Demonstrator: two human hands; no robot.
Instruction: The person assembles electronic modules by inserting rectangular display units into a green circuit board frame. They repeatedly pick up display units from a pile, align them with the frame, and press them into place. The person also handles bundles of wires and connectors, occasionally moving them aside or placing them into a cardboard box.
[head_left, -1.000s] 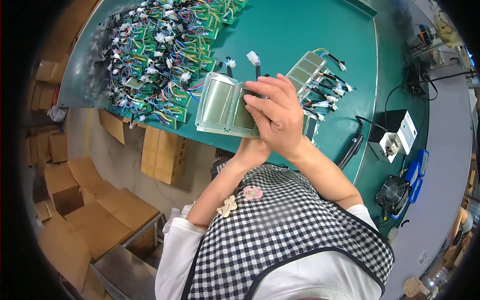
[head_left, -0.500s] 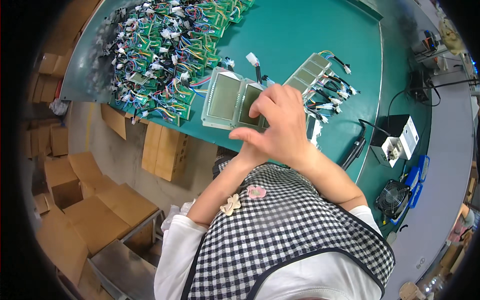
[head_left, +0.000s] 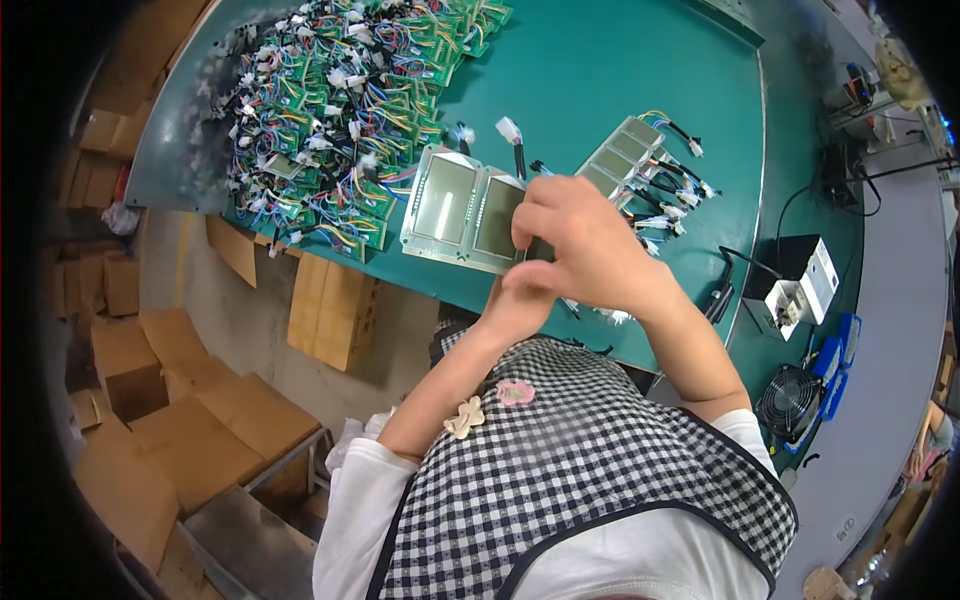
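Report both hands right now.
Left hand: fingers hidden; open or closed cannot be told.
Right hand: fingers curled at the display panel; whether it holds anything cannot be told.

Single head-worn fisheye view, angled steeply down over the checked apron [head_left: 600, 430], fairly near the left hand [head_left: 519, 309] and right hand [head_left: 582, 240], facing the green worktop [head_left: 610, 60] beyond, straight edges bent near the rim

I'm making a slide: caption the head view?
Right hand over a display panel, left hand partly hidden below, beside piled circuit boards.
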